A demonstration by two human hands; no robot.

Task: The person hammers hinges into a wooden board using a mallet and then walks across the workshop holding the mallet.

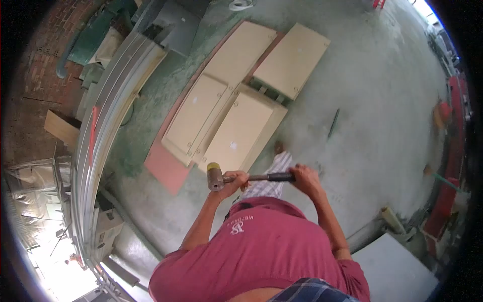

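Note:
A mallet (259, 177) lies crosswise in front of my body, held in both hands. Its head (215, 177) is a thick brown-grey cylinder with a yellow face at one end. My left hand (235, 182) is wrapped round the shaft close beside the head. At the other end, my right hand (306, 180) grips the tip of the black handle sleeve. Just beyond the mallet are beige metal boxes or panels, the nearest of them a beige box (241, 131) with small round fittings at its corners.
A flat reddish sheet (170, 170) lies under the beige pieces. Another beige panel (293, 60) is farther right. Long metal lengths (108, 100) run along the left. On the concrete floor (372, 126) lies a thin dark rod (333, 123). A grey sheet (395, 269) is at lower right.

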